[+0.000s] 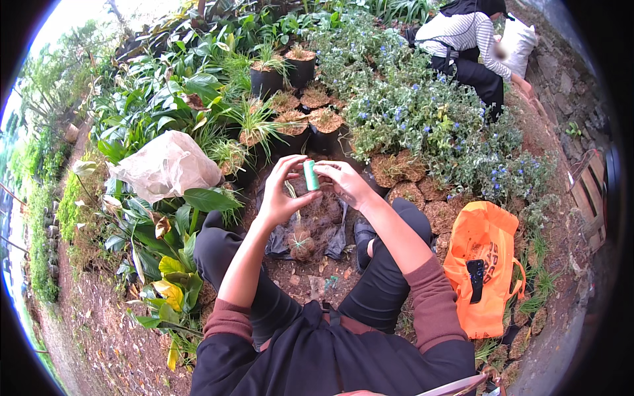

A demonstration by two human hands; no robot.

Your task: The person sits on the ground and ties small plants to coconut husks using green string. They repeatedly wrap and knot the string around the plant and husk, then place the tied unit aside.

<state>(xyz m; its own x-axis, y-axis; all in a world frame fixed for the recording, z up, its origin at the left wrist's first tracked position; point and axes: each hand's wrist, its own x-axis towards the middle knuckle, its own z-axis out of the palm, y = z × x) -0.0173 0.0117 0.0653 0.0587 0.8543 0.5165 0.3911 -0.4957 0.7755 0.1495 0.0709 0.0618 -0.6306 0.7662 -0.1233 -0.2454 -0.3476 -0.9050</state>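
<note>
A small green thread spool is up between my two hands, above my lap. My left hand curves around it, with a fingertip near its top and the thumb by its lower end. From the other side, the fingers of my right hand pinch its upper part. Below them on the ground, a brown fibre ball is wrapped with green thread crossing on its top. A pale stem rises from the ball. Loose brown fibre lies around it on a black plastic sheet.
Black-potted plants stand ahead, beside blue-flowered plants. A translucent plastic bag rests on leafy plants at left. At right, an orange bag carries a phone. Another person bends near a white sack.
</note>
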